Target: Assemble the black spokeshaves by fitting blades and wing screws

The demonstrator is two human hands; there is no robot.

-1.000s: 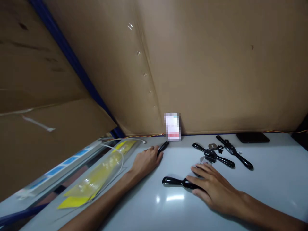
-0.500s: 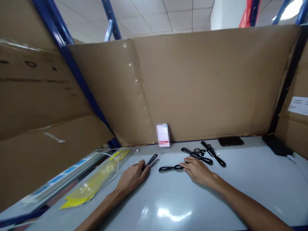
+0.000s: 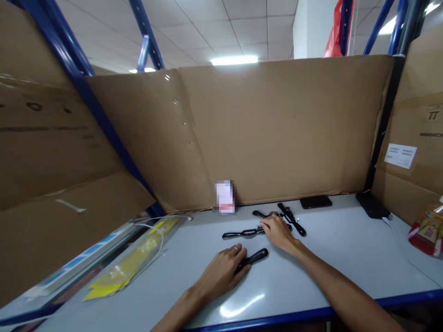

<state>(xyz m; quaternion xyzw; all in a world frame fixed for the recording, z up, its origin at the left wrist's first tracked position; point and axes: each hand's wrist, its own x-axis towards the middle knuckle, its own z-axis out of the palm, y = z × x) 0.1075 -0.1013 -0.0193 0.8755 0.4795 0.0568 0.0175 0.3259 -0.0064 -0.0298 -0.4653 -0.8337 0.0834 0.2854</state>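
My left hand [image 3: 223, 269] lies on the pale table [image 3: 332, 263] near the front edge, fingers closed over one end of a short black handle [image 3: 255, 256] that sticks out to the right. Further back, my right hand [image 3: 278, 231] grips the middle of a long two-handled black tool [image 3: 240, 233], whose left arm shows on the table. Just behind that hand lie two more black two-handled tools [image 3: 292, 219], partly hidden by my fingers.
Cardboard walls [image 3: 277, 138] close off the back and both sides. A black phone [image 3: 315, 201] and a black block [image 3: 372, 208] with a white cable sit back right, and a red-yellow packet [image 3: 427, 228] far right. A yellow plastic sleeve [image 3: 131, 263] lies left.
My left hand has drawn the short black handle from the back of the table toward the front edge. My right hand has slid the long tool back toward the other tools. The view tilted up.
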